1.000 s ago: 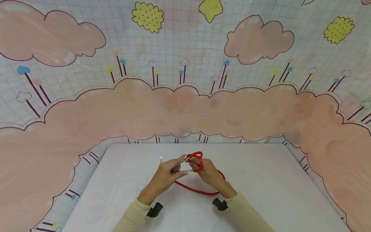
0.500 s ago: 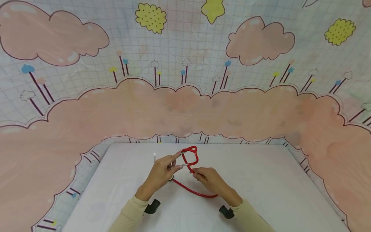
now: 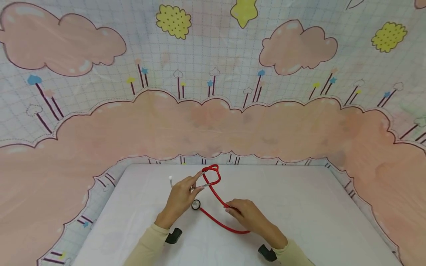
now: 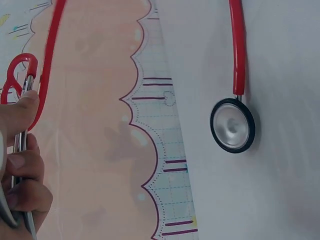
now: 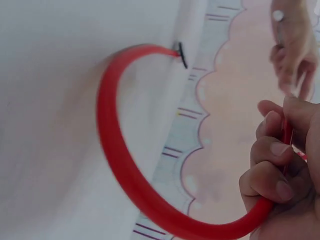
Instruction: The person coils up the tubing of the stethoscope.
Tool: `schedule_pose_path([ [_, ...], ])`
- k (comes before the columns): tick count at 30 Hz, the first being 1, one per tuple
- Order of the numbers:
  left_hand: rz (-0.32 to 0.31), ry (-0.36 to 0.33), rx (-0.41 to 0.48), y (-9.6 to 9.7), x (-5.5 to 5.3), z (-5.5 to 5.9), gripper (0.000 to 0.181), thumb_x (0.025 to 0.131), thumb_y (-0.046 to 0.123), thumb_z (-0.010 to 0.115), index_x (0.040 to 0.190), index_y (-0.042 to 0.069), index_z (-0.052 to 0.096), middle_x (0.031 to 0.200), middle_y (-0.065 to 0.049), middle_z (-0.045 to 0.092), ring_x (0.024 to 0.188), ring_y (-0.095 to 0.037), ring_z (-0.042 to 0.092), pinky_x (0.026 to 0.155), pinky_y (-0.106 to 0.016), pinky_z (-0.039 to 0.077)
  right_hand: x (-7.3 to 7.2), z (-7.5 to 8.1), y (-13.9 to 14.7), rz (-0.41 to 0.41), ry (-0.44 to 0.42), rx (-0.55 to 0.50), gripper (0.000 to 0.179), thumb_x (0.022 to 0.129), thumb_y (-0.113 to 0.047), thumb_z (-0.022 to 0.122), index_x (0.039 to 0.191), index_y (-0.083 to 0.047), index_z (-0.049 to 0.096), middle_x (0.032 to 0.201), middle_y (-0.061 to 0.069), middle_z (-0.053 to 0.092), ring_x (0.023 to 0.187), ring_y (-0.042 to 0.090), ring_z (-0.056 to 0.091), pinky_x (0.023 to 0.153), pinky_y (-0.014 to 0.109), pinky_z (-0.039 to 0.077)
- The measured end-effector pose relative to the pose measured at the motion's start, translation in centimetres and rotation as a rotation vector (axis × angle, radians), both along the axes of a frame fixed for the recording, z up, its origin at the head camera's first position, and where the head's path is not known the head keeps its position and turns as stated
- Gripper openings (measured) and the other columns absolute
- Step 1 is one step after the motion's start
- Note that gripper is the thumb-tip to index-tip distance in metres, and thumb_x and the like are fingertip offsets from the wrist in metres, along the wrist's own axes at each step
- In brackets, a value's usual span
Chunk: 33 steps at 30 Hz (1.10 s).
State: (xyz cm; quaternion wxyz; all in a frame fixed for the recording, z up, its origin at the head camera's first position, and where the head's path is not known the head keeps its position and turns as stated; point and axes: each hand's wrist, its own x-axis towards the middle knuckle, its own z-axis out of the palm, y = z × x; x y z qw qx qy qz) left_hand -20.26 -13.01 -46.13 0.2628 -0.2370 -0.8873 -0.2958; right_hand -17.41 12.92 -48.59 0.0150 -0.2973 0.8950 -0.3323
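Steth (image 3: 217,197) | both hands (image 3: 181,194) (image 3: 249,214) grip | tbl (image 3: 319,210) L/R edges well apart

A backdrop (image 3: 233,129) printed with pink clouds (image 3: 299,48) and a yellow star (image 3: 244,13) spreads behind and beside the white bench (image 3: 319,210).

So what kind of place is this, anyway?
Probably a staged indoor tabletop setup rather than a working clinic: a cartoon cloud-print backdrop runs behind and beside the plain white table, where a red stethoscope is held.
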Motion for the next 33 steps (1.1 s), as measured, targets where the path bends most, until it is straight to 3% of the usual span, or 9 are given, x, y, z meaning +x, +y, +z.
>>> schedule_pose_path([
  [7,0.011,0.007,0.007,-0.1,-0.1,-0.2,0.055,0.082,0.016,0.079,0.133,0.007,0.062,0.073,0.006,0.054,0.06,-0.002,0.036,0.053,-0.017,0.033,1.1,1.1,0.0,-0.012,0.009,0.015,0.025,0.098,-0.025,0.06,0.11,-0.007,0.071,0.089,0.003,0.07,0.072,0.002,0.05,0.064,0.017,0.047],
  [14,0.048,-0.034,-0.019,-0.6,-0.1,-0.4,0.055,0.083,0.019,0.079,0.134,0.01,0.062,0.073,0.006,0.056,0.06,-0.004,0.038,0.054,-0.017,0.035,2.5,2.3,0.2,0.015,0.025,0.025,0.022,0.098,-0.023,0.06,0.114,-0.01,0.069,0.09,0.0,0.069,0.073,0.001,0.049,0.065,0.016,0.047],
  [18,0.032,-0.024,-0.034,-0.5,0.1,-0.3,0.054,0.083,0.018,0.079,0.133,0.008,0.062,0.076,0.003,0.062,0.063,-0.01,0.055,0.057,-0.018,0.043,2.9,2.9,0.2,0.012,0.047,0.019,0.02,0.098,-0.024,0.062,0.111,-0.011,0.07,0.087,-0.003,0.068,0.072,0.0,0.049,0.065,0.015,0.048],
  [23,0.04,-0.014,-0.064,-0.3,0.3,-0.4,0.054,0.081,0.018,0.08,0.132,0.008,0.063,0.083,-0.001,0.069,0.073,-0.017,0.07,0.061,-0.024,0.053,2.9,3.6,0.6,-0.011,0.112,0.005,0.015,0.095,-0.021,0.065,0.104,-0.011,0.071,0.085,-0.005,0.067,0.07,-0.001,0.05,0.063,0.015,0.049],
  [33,0.013,-0.025,-0.128,0.1,0.6,-0.4,0.055,0.081,0.023,0.08,0.132,0.011,0.063,0.09,-0.003,0.072,0.072,-0.016,0.071,0.063,-0.025,0.056,1.8,5.3,1.0,-0.024,0.343,0.042,0.013,0.093,-0.017,0.068,0.103,-0.009,0.07,0.084,-0.005,0.067,0.068,0.0,0.051,0.062,0.013,0.049],
])
